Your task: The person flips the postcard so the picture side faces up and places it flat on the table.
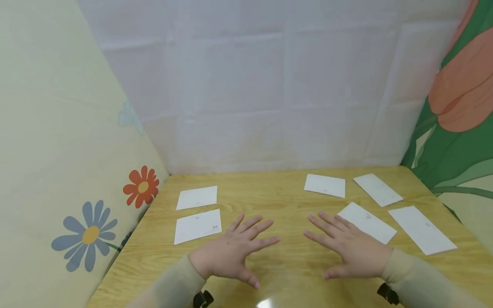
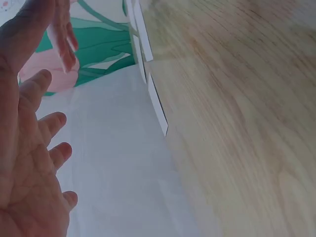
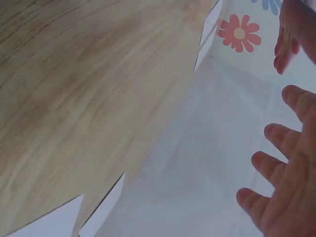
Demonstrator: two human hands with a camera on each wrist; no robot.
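Both hands hover over a wooden table (image 1: 285, 196), palms down with fingers spread, and neither holds anything. My left hand (image 1: 235, 250) is nearest a white paper card (image 1: 197, 226) with small dark marks at the left; a second white card (image 1: 197, 197) lies just behind it. On the other side, my right hand (image 1: 352, 250) partly covers a white card (image 1: 369, 222) in the head view. The wrist views show the straight, parted fingers of the left hand (image 2: 29, 143) and right hand (image 3: 286, 168) raised off the table.
More white cards lie at the right: one at the back (image 1: 325, 185), one at the back right (image 1: 377, 189) and one near the right edge (image 1: 422, 229). A white sheet (image 1: 269, 94) hangs behind the table. Flower-printed walls (image 1: 57, 149) flank it.
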